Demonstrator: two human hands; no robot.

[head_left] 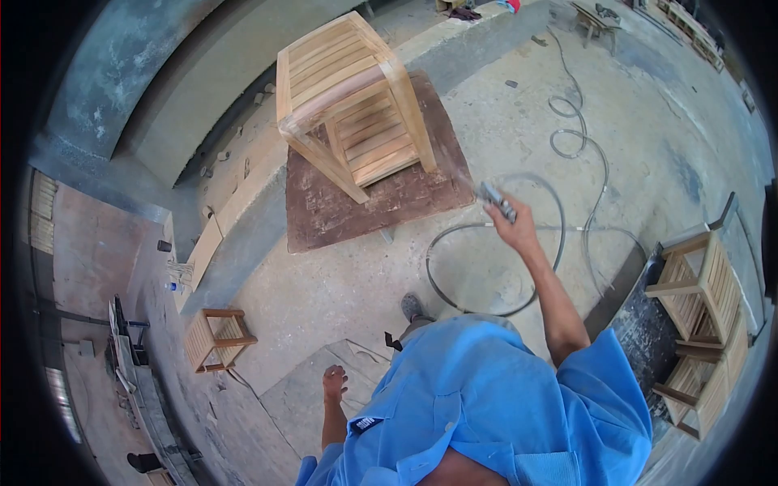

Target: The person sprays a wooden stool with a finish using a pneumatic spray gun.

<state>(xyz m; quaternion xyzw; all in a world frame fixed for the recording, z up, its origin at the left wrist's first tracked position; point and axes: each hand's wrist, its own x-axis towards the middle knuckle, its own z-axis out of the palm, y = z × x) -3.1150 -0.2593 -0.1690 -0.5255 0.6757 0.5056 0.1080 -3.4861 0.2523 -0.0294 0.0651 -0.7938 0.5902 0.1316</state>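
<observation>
My right hand [516, 224] is closed around a grey metal spray gun [498, 201], held beside the right edge of a brown board [365, 212]. A faint mist shows near the gun's front. On the board stands a pale slatted wooden stool [344, 81] with a lower slatted shelf. A dark hose [433, 279] loops on the floor below my right hand. My left hand [334, 383] hangs low at my side, away from the stool, its fingers curled and apart, with nothing seen in it.
A small slatted stool [219, 340] stands at the lower left. More wooden stools [703, 287] sit at the right on a dark surface. A low concrete ledge [243, 235] runs behind the board. The hose [604, 174] trails toward the upper right. My shoe [412, 305] is near the board.
</observation>
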